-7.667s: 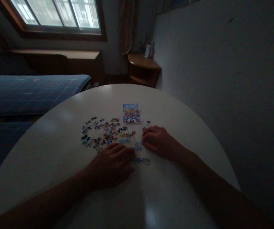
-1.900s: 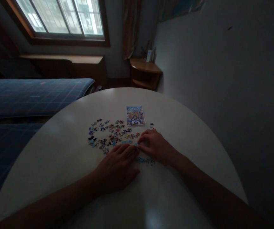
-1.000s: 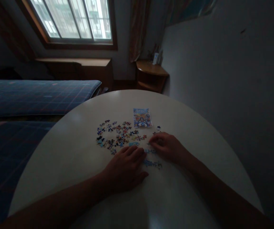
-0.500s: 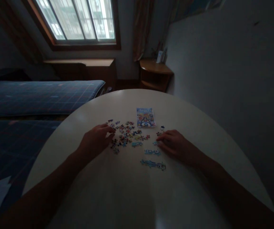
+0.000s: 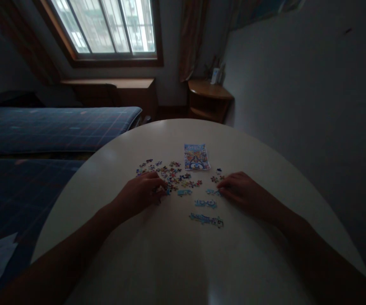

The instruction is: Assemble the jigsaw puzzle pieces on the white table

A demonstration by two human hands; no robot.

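My left hand [image 5: 146, 188] is at the near left of a spread of loose jigsaw puzzle pieces [image 5: 171, 173]. Its fingers are closed on a blue puzzle piece [image 5: 168, 192], mostly covered by the fingertips. My right hand [image 5: 238, 188] rests on the table with bent fingers and thumb together, at the right end of some light-blue puzzle pieces [image 5: 212, 192]; its tips seem to grip one there. Between the hands lie a joined light-blue pair [image 5: 184, 192] and a short joined strip [image 5: 205, 203]. Nearer me is a longer joined strip [image 5: 206, 219].
A printed picture sheet [image 5: 196, 156] with a blue cartoon figure lies beyond the pieces. A few loose pieces [image 5: 217, 178] sit by my right hand. The round white table [image 5: 170, 262] has a bed [image 5: 58, 129] to its left and a wall at the right.
My left hand has moved right and toward me, from the pile's left edge to the blue piece. Pieces it covered now show. My right hand stays by the light-blue pieces, uncovering more of them.
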